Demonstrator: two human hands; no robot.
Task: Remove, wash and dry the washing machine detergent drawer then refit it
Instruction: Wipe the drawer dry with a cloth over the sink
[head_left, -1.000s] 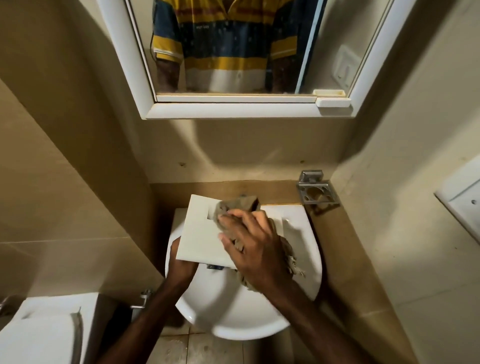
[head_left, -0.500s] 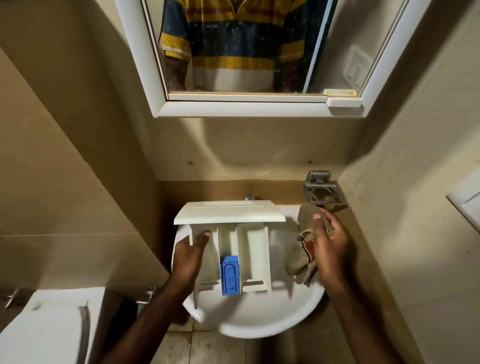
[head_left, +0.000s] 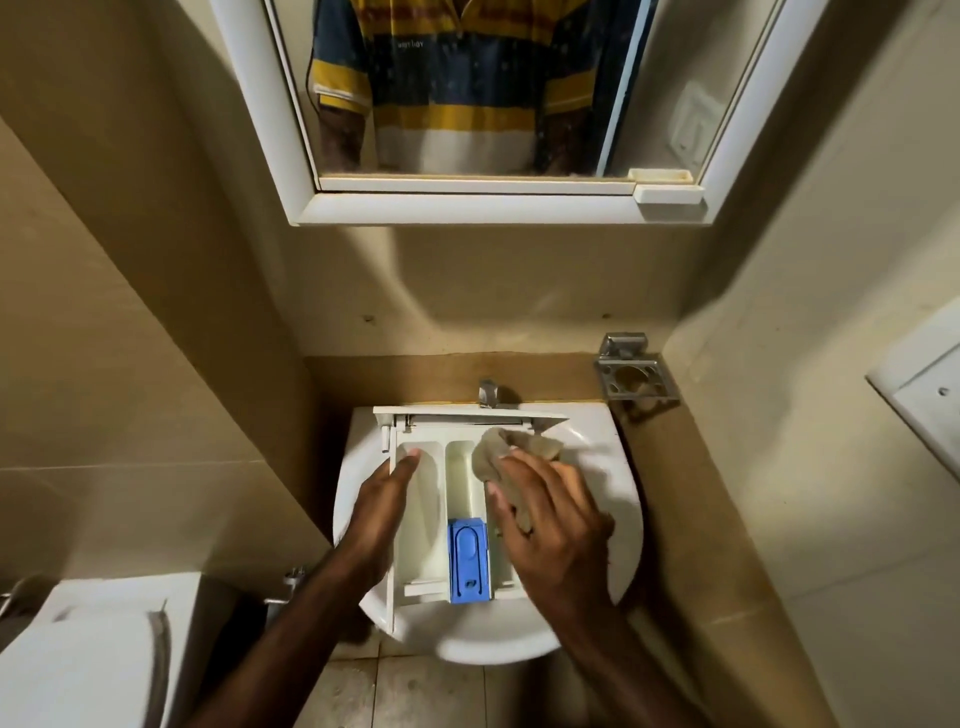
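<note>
Head view: cloth (head_left: 511, 457) hiding drawer's (head_left: 462, 483) right compartment.

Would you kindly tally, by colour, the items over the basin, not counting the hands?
White: 1, the detergent drawer
Blue: 1, the siphon cap in the drawer
Beige: 1, the cloth in the right hand
Total: 3

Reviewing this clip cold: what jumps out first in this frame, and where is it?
The white detergent drawer lies open-side up across the washbasin at centre, its blue insert the brightest spot. The left hand steadies the drawer's left side while the right hand presses a beige cloth into its right compartment. Above, the mirror reflects a striped shirt.
</note>
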